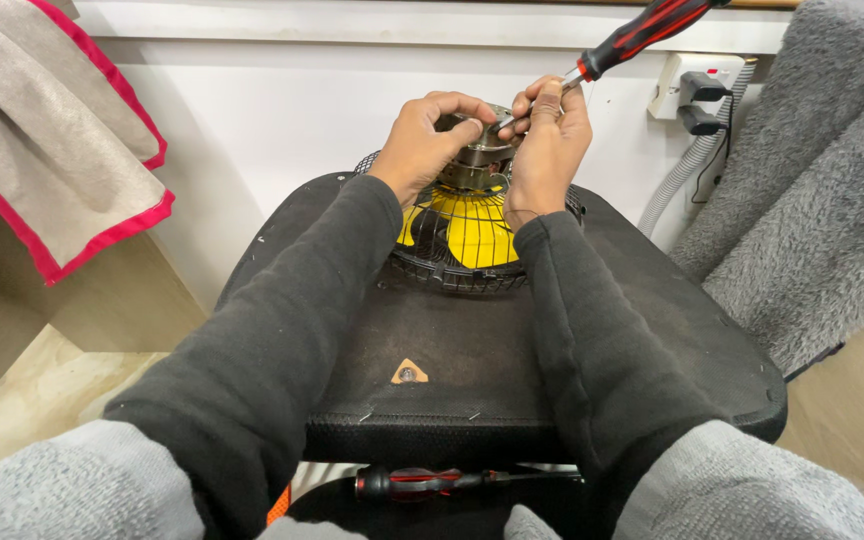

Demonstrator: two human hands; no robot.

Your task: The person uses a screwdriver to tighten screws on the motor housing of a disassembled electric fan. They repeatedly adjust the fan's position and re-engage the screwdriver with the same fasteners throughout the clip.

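Gripping fan motor (pixel 480 152) with left hand (pixel 430 140), right hand (pixel 549 140) clamped on red-black screwdriver (pixel 624 38), yellow-bladed fan (pixel 472 232) on black seat (pixel 472 350).

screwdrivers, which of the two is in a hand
The red-and-black screwdriver at the top, gripped by the right hand over the fan motor. The other screwdriver lies untouched below the seat edge.

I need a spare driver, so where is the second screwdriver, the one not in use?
In the head view the second screwdriver lies sideways at the bottom centre, below the front edge of the black seat, between the person's forearms.
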